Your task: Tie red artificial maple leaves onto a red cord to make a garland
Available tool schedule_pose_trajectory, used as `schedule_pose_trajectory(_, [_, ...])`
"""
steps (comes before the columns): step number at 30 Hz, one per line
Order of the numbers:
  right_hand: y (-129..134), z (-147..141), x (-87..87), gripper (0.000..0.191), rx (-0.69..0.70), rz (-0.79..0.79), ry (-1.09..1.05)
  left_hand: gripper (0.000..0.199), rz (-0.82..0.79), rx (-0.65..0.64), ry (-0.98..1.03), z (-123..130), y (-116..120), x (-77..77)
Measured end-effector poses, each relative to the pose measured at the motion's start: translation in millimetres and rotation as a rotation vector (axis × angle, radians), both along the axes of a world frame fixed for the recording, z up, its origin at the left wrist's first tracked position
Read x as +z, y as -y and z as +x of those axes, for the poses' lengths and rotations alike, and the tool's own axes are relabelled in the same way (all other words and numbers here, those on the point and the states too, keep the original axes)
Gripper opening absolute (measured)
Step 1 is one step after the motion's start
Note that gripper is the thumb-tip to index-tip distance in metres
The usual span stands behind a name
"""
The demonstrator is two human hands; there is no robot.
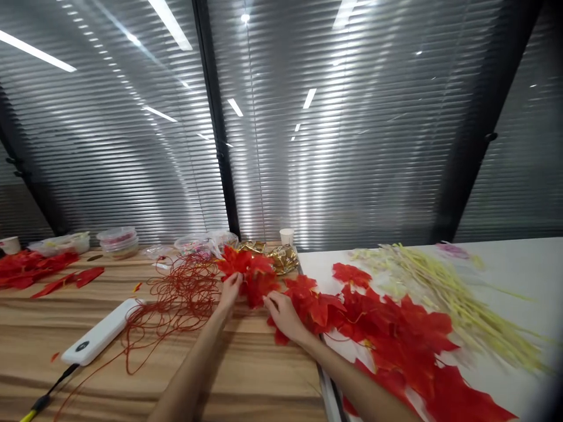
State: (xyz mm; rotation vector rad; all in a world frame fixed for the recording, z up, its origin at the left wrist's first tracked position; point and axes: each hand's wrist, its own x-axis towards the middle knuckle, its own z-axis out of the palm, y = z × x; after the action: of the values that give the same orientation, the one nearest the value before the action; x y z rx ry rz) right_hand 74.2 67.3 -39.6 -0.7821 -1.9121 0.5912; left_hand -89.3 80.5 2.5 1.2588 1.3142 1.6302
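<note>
Red artificial maple leaves (407,328) form a long garland that runs from the centre of the table to the lower right. My left hand (231,288) is closed at the near left edge of the garland's leafy end; what its fingertips pinch is too small to make out. Just to the right, my right hand (281,310) has its thumb and fingers pressed together beside the leaves, and whatever lies between them is hidden. A loose tangle of thin red cord (185,299) lies left of my left hand, touching the leaves' side.
A white power bank (103,331) with a cable lies at left. Behind are plastic tubs (118,241), gold foil pieces (284,259) and a paper cup (287,236). More red leaves (26,268) lie far left, yellow-green strands (457,299) on the white table at right.
</note>
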Motion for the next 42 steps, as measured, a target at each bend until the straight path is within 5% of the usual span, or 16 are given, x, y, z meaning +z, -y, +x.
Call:
schedule_pose_trajectory(4, [6.4, 1.6, 7.2, 0.021, 0.099, -0.002, -0.037, 0.029, -0.016, -0.017, -0.217, -2.8, 2.9, -23.2])
schedule_pose_trajectory(12, [8.0, 7.3, 10.5, 0.022, 0.060, -0.067, -0.128, 0.026, 0.034, 0.247, -0.795, -7.6, 13.7, -11.1])
schedule_pose_trajectory(18, [11.7, 9.2, 14.8, 0.021, 0.028, -0.110, -0.116, 0.027, -0.100, 0.228, -0.806, -8.6, 19.2, -5.1])
schedule_pose_trajectory(26, [12.0, 12.5, 13.3, 0.023, -0.065, -0.140, -0.122, 0.032, -0.054, 0.141, -0.929, 2.2, 25.1, 3.3])
schedule_pose_trajectory(31, [11.4, 12.6, 12.0, 0.024, -0.067, -0.114, -0.112, 0.029, -0.050, 0.185, -0.801, -4.0, 24.2, 0.0])
schedule_pose_trajectory(39, [14.4, 13.4, 13.1, 0.026, -0.088, -0.040, -0.117, 0.037, 0.009, 0.028, 0.041, 3.3, 16.2, -7.4])
schedule_pose_trajectory(42, [15.6, 13.3, 14.9, 0.025, -0.087, -0.026, -0.092, 0.041, -0.032, 0.074, -0.094, 2.7, 17.9, -7.2])
